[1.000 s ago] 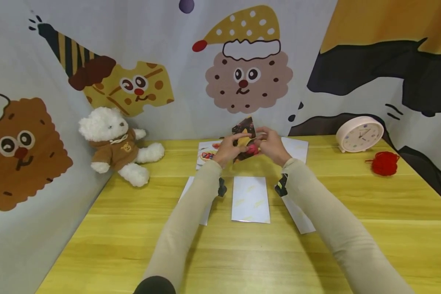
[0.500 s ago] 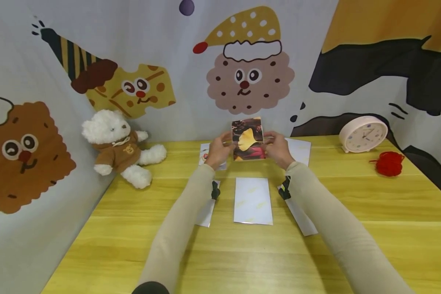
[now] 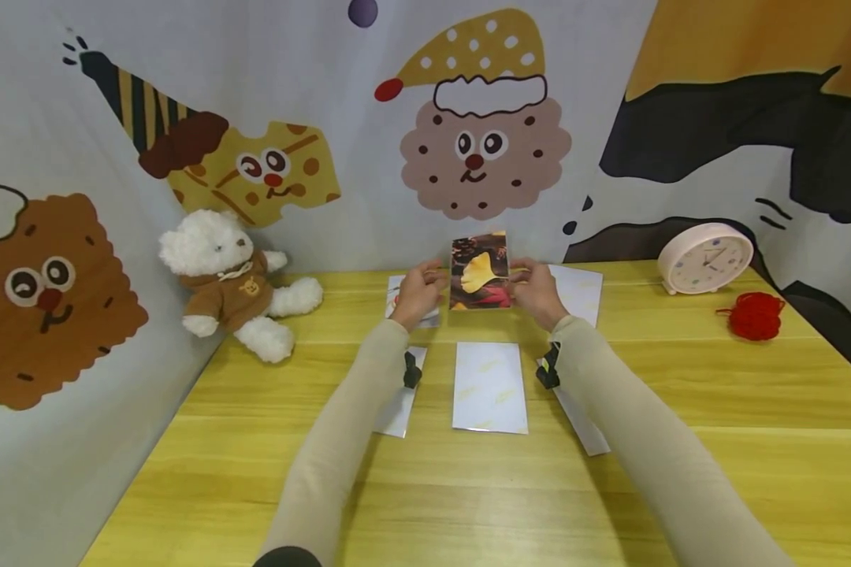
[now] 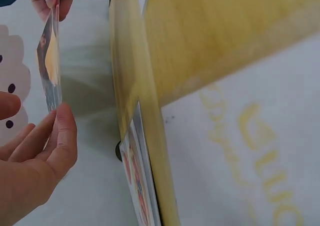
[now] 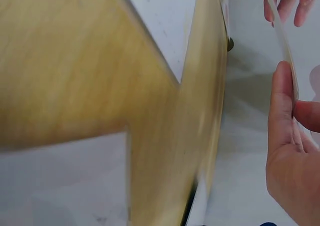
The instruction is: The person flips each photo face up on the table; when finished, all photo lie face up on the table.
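A picture card (image 3: pixel 478 272) with a yellow ginkgo leaf on a dark background stands roughly upright between my hands at the back of the table, its picture facing me. My left hand (image 3: pixel 418 295) holds its left edge; the left wrist view shows the fingers (image 4: pixel 64 121) at that edge and the thumb apart from it. At the right edge my right hand (image 3: pixel 539 293) pinches it between thumb and finger, as the right wrist view shows. Partly behind my left hand lies another picture card (image 3: pixel 429 317). A white card (image 3: pixel 583 291) lies beyond my right hand.
A row of white cards lies nearer me: a left one (image 3: pixel 400 409), a middle one (image 3: pixel 491 387) and a right one (image 3: pixel 583 421), the outer ones partly under my forearms. A teddy bear (image 3: pixel 230 287) sits at left; a pink clock (image 3: pixel 707 258) and red yarn (image 3: pixel 755 316) are at right.
The ginkgo card was tilted and partly covered by my fingers. It has turned to face me, and my hands have spread to its two side edges. Little differs in the last half second.
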Tool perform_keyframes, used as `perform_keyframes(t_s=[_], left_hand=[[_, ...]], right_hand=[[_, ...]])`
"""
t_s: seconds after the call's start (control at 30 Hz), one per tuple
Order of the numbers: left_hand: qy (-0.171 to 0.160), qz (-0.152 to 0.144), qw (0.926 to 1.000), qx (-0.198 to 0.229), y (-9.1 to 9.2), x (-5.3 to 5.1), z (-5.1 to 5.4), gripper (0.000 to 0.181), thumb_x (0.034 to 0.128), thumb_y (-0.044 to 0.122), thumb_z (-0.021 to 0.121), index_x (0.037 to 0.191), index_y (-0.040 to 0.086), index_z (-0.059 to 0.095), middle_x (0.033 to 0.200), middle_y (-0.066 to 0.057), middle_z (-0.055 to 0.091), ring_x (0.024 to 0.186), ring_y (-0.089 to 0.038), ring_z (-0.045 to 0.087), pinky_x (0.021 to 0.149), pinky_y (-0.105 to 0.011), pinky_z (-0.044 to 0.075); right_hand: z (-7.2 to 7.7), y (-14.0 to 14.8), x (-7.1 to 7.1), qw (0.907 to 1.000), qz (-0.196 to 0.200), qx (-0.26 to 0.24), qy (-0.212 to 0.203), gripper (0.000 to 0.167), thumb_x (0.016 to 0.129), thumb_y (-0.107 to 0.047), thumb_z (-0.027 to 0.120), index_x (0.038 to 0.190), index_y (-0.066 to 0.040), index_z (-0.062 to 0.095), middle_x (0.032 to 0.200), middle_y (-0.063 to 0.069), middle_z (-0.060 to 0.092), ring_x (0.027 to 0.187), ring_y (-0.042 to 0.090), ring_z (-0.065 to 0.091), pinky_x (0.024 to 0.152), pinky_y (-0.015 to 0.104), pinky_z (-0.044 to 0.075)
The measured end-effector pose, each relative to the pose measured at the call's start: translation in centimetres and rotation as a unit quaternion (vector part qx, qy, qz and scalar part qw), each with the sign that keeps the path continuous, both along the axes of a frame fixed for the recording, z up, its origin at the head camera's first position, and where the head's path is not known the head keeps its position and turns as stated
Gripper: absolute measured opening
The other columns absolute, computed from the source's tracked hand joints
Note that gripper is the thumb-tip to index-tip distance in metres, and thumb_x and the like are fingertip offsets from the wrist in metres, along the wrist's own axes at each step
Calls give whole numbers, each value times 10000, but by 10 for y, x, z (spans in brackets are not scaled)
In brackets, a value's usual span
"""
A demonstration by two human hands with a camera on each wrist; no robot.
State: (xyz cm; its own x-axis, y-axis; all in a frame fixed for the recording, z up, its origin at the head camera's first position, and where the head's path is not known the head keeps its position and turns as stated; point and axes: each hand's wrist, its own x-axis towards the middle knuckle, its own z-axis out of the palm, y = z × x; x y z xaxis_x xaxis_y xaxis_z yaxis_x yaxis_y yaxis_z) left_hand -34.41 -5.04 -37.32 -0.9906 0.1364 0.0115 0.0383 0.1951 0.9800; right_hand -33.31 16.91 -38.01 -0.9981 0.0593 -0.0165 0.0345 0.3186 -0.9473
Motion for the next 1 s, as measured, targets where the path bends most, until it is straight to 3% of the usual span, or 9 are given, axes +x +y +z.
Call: perform_keyframes(t_s=[0.2,0.47,0.57,0.63,0.73,0.8,0.87,0.93,1.0], left_hand=[[-1,59,9999,-120,2,-1,0,440,1011,98,552,1448,97,503,1344,-157,649,1108,-343,670,959,-475,566],[47,-24,9995,-307,0,-1,-5,451,998,78,525,1447,45,503,1331,-179,660,1189,-330,649,954,-486,548],[-29,-1,9996,-265,-2,-2,-8,431,1002,95,532,1431,52,520,1312,-172,668,963,-270,670,816,-429,544],[-102,7,9997,-229,-4,-3,-11,415,1013,106,530,1424,58,527,1303,-164,670,765,-201,606,709,-391,491],[-156,-40,9996,-244,-6,-4,-12,398,1025,118,521,1418,59,533,1291,-169,662,673,-184,508,661,-397,441],[-135,-105,9993,-337,-7,-5,-12,400,1022,113,517,1417,51,534,1305,-176,649,760,-218,587,714,-412,493],[-86,-153,9987,-482,-8,-5,-12,407,1013,106,512,1413,38,537,1326,-192,631,970,-294,647,830,-449,538],[-39,-137,9975,-689,-7,-6,-12,411,997,101,517,1401,32,549,1359,-195,615,1182,-324,625,950,-467,543],[-14,-133,9956,-926,-6,-7,-13,398,990,97,526,1380,27,567,1373,-197,608,1262,-339,587,1013,-479,521]], right_hand=[[-1,1,0,9993,104,343,76,507,966,-12,566,1459,-33,452,1216,213,629,713,63,603,647,225,555],[0,-2,1,9935,280,1099,120,522,984,-62,581,1480,-28,423,1233,226,642,779,169,655,653,258,558],[-1,-3,0,9890,377,1428,5,508,990,-99,591,1467,-13,436,1255,233,638,860,263,699,698,284,588],[-1,-3,-1,9837,512,1722,-104,511,1000,-134,583,1468,5,434,1277,251,635,948,322,709,772,340,603],[-2,-2,-5,9736,733,2151,-211,532,1010,-200,569,1472,23,429,1312,264,626,1106,369,675,918,436,579],[-2,-2,-7,9662,853,2420,-249,550,1016,-243,556,1475,30,425,1330,265,620,1182,381,633,982,471,545],[-2,-2,-8,9639,930,2478,-308,555,1016,-267,557,1471,25,431,1338,262,612,1212,391,607,1016,493,523],[-2,-2,-8,9612,999,2544,-368,561,1014,-276,557,1468,29,433,1349,269,594,1222,399,588,1036,507,507],[-3,-2,-8,9573,1066,2656,-403,570,1012,-281,556,1468,38,433,1361,277,581,1236,404,574,1058,517,489]])
